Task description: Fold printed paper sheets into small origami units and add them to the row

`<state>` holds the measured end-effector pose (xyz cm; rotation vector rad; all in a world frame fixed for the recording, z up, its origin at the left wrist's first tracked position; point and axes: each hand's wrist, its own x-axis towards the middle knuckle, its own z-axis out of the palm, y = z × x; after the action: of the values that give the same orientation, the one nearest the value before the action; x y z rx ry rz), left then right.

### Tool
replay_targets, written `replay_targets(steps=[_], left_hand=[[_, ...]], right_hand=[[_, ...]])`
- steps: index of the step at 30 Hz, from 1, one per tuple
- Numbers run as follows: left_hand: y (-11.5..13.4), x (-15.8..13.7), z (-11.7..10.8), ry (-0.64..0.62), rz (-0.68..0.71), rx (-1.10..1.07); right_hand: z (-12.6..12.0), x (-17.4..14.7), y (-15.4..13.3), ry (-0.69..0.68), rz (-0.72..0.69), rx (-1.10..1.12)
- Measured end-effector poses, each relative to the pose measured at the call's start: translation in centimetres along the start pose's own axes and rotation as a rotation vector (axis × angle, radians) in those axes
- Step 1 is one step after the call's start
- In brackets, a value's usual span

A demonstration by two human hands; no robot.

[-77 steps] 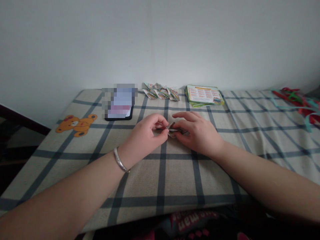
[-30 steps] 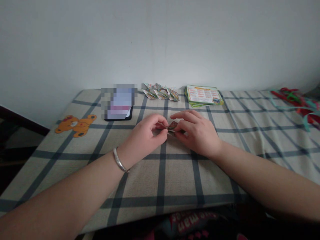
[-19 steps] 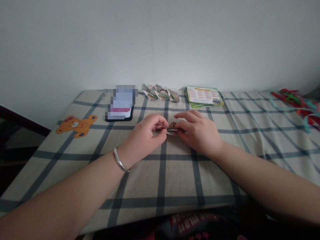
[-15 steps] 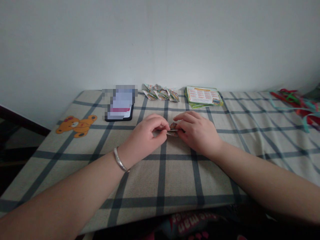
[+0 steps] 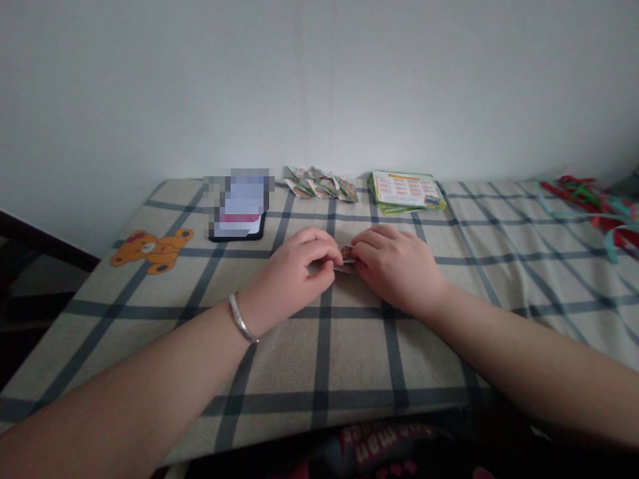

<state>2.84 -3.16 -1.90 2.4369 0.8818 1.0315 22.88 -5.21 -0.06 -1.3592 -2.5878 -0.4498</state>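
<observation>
Between my hands, at the middle of the checked tablecloth, is a small piece of folded printed paper (image 5: 345, 260), mostly hidden by my fingers. My left hand (image 5: 307, 263), with a silver bangle (image 5: 241, 320) at its wrist, pinches the paper's left side between thumb and forefinger. The right side is gripped by my right hand (image 5: 394, 266), its fingers curled over it and drawn together. Behind my hands, several folded paper pieces (image 5: 322, 185) with similar print lie in a group near the wall. A stack of printed cards or leaflets (image 5: 409, 191) sits to their right.
A phone (image 5: 237, 235) with a blurred screen lies at the back left. Left of it is a flat orange bear figure (image 5: 152, 251). Tangled red, green and teal ribbons (image 5: 594, 199) lie at the far right. The tablecloth (image 5: 279, 372) is wrinkled on the right, and a wall rises behind.
My right hand's fingers have closed down from a raised position onto the folded paper, covering more of it. My left hand has shifted only slightly.
</observation>
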Motion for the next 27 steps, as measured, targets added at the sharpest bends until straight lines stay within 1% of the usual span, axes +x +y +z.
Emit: replay_targets(steps=[5,10,14,17,19,22,27], left_hand=[[0.6,0.1,0.2,-0.022,-0.006,-0.017],[0.9,0.0,0.4,0.003,-0.050,-0.055],[0.6,0.0,0.4,0.026,-0.110,-0.080],[0.2,0.1,0.1,0.047,-0.135,-0.055],[0.0,0.2,-0.2,0.058,-0.126,-0.026],[-0.1,0.3,-0.6,0.042,-0.085,0.005],[-0.2,0.1,-0.7,0.010,-0.040,0.044]], right_hand=[[-0.6,-0.2,-1.1,-0.011,0.000,-0.127],[-0.1,0.0,-1.0,0.013,-0.020,-0.109],[0.2,0.1,-0.5,0.046,-0.045,-0.056],[0.2,0.1,-0.2,0.036,-0.015,-0.006],[0.3,0.1,0.0,0.018,0.032,0.066],[0.7,0.0,0.6,0.012,0.083,0.201],[1.4,-0.1,1.3,0.062,0.084,0.335]])
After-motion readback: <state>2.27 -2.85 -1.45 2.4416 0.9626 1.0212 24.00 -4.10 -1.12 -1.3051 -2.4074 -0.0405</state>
